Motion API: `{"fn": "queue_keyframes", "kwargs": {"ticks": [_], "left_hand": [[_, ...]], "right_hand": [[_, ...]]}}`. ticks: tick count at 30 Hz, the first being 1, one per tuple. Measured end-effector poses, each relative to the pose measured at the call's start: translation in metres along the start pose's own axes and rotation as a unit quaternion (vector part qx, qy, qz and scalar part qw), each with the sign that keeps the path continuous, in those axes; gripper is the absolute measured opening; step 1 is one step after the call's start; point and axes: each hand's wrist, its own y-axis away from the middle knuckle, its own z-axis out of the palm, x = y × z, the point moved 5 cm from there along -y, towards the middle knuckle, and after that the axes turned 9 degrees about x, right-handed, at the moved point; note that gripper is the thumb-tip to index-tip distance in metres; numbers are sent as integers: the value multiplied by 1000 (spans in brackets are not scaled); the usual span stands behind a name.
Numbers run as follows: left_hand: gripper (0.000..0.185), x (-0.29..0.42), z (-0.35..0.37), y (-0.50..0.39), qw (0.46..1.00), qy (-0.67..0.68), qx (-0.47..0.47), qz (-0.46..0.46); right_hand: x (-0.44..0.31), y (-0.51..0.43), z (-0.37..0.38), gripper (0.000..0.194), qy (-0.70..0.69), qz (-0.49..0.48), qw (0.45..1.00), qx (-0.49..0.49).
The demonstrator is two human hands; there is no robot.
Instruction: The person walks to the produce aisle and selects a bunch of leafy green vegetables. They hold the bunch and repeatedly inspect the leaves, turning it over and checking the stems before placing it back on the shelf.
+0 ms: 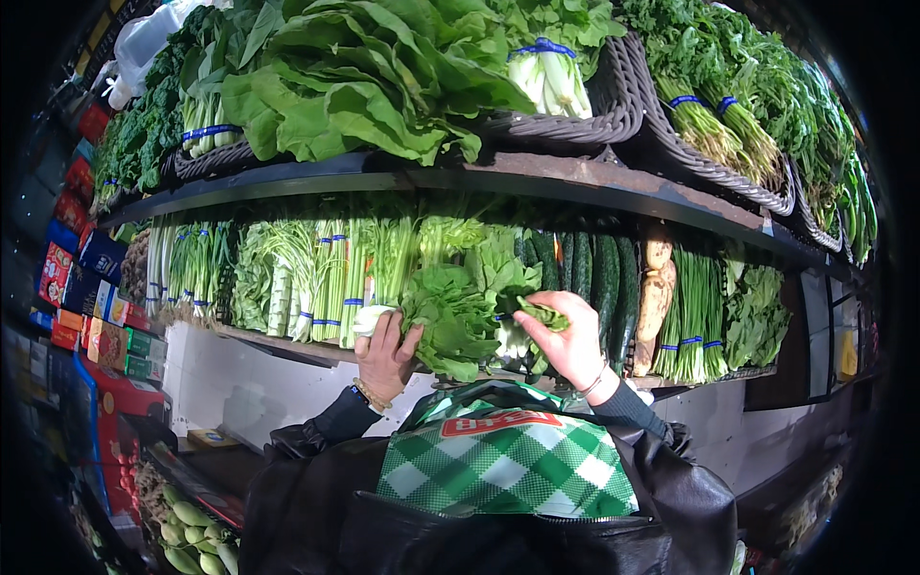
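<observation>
My left hand [388,356] grips a leafy green vegetable near its pale base [372,320]. The broad leaves [456,316] spread to the right, toward my other hand. Between the fingertips of my right hand [571,338] is a loose green leaf [544,315], partly folded. Just left of that hand, a bunch of greens with white stems [512,341] and a blue band lies on the lower shelf, partly covered by leaves. Dark green cucumbers [607,287] lie immediately beyond and right of my right hand.
The upper shelf edge [402,180] juts above the lower row, with wicker baskets [625,93] of greens on it. Banded celery-like stalks [334,280], lotus root [655,295] and chives [691,316] fill the lower shelf. Boxed goods [108,338] are stacked at left; green radishes [190,535] lie lower left.
</observation>
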Motion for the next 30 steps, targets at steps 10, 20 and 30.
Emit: {"fn": "queue_keyframes", "kwargs": {"ticks": [10, 20, 30], "left_hand": [[35, 2, 4, 11, 994, 20, -25, 104], [43, -5, 20, 7, 990, 36, -68, 116], [32, -3, 9, -3, 993, 76, -33, 85]], "right_hand": [[13, 7, 39, 26, -12, 81, 967, -241], [4, 19, 35, 15, -20, -71, 995, -69], [28, 28, 26, 25, -259, 331, 904, -75]]}}
